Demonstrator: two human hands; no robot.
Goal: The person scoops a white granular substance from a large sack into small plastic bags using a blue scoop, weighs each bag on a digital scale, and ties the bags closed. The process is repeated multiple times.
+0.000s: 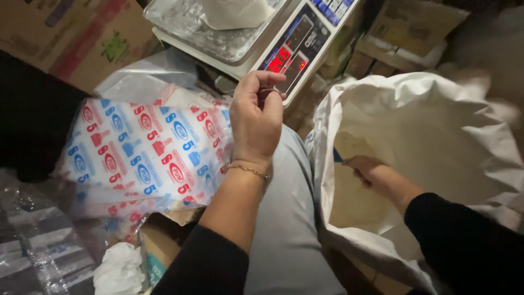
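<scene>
Beside a scale (pixel 273 38), left hand (pixel 255 117) pinched shut, empty; right hand (pixel 367 168) grips blue handle (pixel 337 157) in sack (pixel 436 120)

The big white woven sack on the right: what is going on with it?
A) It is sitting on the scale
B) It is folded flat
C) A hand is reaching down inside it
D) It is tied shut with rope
C: the right hand is down inside the open big white woven sack, gripping something with a blue handle.
</scene>
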